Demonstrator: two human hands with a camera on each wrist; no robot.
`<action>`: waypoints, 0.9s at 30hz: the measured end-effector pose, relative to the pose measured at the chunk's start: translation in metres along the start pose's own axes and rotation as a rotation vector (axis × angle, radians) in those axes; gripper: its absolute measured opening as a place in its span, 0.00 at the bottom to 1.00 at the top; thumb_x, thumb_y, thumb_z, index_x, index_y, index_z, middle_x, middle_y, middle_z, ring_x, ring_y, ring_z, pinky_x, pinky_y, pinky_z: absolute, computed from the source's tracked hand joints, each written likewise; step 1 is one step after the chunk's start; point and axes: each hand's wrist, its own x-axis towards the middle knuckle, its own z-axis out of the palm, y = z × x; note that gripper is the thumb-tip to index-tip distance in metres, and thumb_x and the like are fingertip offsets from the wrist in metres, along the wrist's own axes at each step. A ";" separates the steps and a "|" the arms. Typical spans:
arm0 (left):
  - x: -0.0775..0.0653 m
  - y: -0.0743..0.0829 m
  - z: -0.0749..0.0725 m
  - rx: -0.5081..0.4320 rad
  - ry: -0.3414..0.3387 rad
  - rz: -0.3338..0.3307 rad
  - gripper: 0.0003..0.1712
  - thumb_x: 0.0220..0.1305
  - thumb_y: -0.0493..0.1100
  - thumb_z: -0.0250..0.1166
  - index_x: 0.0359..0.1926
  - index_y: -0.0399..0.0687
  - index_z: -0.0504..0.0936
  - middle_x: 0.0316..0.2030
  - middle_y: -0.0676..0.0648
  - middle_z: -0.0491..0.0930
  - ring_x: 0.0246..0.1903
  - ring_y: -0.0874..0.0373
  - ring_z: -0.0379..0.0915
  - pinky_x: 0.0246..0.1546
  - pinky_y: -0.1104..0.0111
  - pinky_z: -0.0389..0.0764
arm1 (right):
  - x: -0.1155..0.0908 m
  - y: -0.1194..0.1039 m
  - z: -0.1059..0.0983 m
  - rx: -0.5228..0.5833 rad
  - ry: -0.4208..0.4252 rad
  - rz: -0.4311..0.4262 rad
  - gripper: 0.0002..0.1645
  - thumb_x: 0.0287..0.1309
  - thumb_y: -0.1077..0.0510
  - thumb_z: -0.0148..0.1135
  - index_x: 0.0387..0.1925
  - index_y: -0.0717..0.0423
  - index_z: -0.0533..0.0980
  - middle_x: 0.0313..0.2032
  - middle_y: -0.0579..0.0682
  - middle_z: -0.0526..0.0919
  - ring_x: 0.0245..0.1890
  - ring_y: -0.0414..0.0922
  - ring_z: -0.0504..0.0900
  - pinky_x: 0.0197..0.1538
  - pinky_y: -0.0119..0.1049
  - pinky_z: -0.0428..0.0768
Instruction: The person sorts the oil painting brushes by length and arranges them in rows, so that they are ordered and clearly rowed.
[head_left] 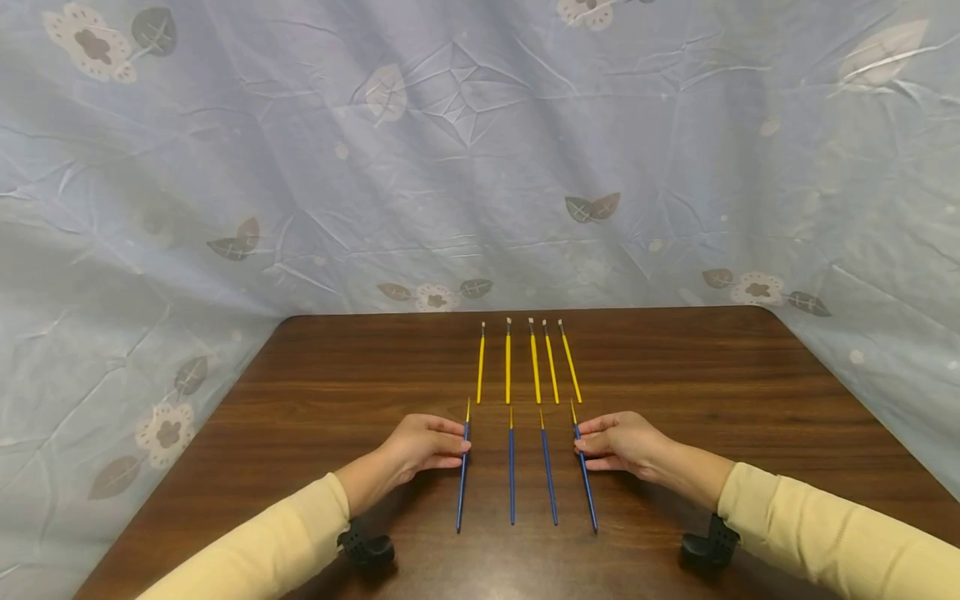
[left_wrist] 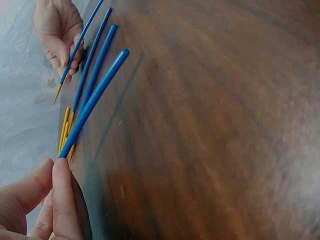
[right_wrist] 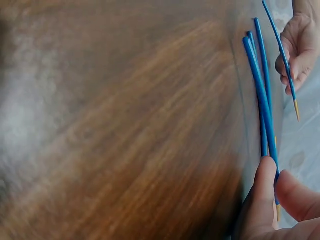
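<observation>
My left hand [head_left: 429,448] pinches a thin blue paintbrush [head_left: 462,483] between thumb and fingers, its tip pointing away from me. In the left wrist view that blue brush [left_wrist: 95,102] rises above the table, with a shadow beside it. On the other side, my right hand [head_left: 624,446] pinches another blue paintbrush [head_left: 587,487] near its tip end. Between the hands, two more blue paintbrushes, a left one [head_left: 512,479] and a right one [head_left: 550,483], lie on the table with tips pointing away. Neither hand touches those two.
Beyond the blue brushes, several yellow paintbrushes [head_left: 507,367] lie in a row with pale bristles toward the far edge. They rest on a dark brown wooden table [head_left: 360,358]. A patterned grey-blue curtain [head_left: 465,167] hangs behind and at both sides.
</observation>
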 end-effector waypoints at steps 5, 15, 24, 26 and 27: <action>0.000 -0.003 0.004 0.015 0.005 0.006 0.16 0.58 0.23 0.65 0.48 0.19 0.76 0.32 0.40 0.83 0.32 0.54 0.82 0.38 0.63 0.84 | -0.003 0.000 0.003 -0.024 0.012 -0.020 0.21 0.60 0.74 0.59 0.53 0.82 0.66 0.37 0.59 0.82 0.37 0.47 0.84 0.43 0.41 0.84; -0.001 -0.009 0.009 0.077 0.033 0.044 0.15 0.56 0.25 0.68 0.45 0.21 0.79 0.32 0.40 0.84 0.32 0.53 0.83 0.35 0.63 0.85 | -0.001 0.003 0.009 -0.091 0.088 -0.050 0.19 0.55 0.74 0.65 0.47 0.79 0.71 0.34 0.57 0.82 0.34 0.46 0.84 0.39 0.39 0.85; -0.005 -0.009 0.014 0.102 0.049 0.072 0.16 0.56 0.26 0.68 0.46 0.21 0.78 0.36 0.37 0.81 0.34 0.50 0.83 0.34 0.62 0.85 | -0.001 0.005 0.014 -0.155 0.155 -0.061 0.18 0.52 0.72 0.69 0.44 0.76 0.73 0.32 0.57 0.82 0.31 0.45 0.85 0.35 0.36 0.85; -0.006 -0.009 0.016 0.105 0.057 0.080 0.16 0.55 0.26 0.69 0.45 0.21 0.78 0.36 0.36 0.81 0.33 0.51 0.83 0.33 0.62 0.85 | -0.001 0.005 0.015 -0.164 0.166 -0.062 0.18 0.51 0.72 0.69 0.43 0.75 0.74 0.32 0.57 0.82 0.31 0.46 0.85 0.35 0.36 0.85; -0.007 -0.009 0.016 0.108 0.062 0.082 0.16 0.55 0.26 0.69 0.45 0.21 0.78 0.36 0.36 0.81 0.33 0.51 0.83 0.32 0.63 0.85 | -0.001 0.005 0.015 -0.169 0.168 -0.063 0.18 0.51 0.72 0.69 0.43 0.75 0.74 0.32 0.57 0.82 0.31 0.46 0.85 0.35 0.37 0.85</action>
